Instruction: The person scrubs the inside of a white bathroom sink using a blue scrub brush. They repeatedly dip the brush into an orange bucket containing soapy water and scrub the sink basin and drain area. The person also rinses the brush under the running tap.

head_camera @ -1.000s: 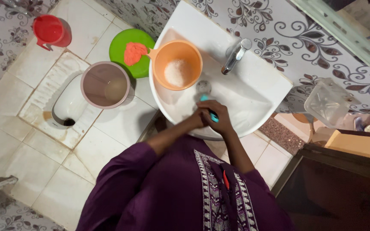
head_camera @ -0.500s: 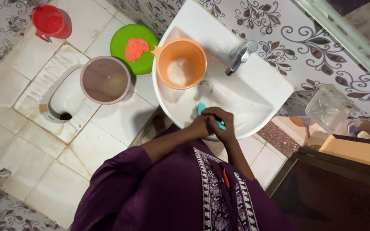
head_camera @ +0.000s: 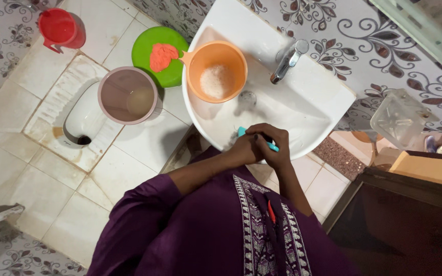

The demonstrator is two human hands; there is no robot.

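Both hands together over the near edge of the one white ceramic sink (head_camera: 313, 97): left hand (head_camera: 244, 150) and right hand (head_camera: 274, 148) pressed against each other, clasped around one slim teal plastic object (head_camera: 270, 146), ends poking out at either side. Can't tell which hand does the gripping, or what the object is exactly.

Inside the basin: one round orange plastic bowl with a handle (head_camera: 217, 70), foamy white stuff in it. One chrome tap (head_camera: 288, 60) at the back. On the tiled floor: one pinkish-rimmed bucket (head_camera: 128, 95), one green round lid (head_camera: 160, 49) with one orange cloth-like lump (head_camera: 162, 55) on top, one red plastic jug (head_camera: 59, 28). One clear plastic container (head_camera: 402, 118) off to the right.
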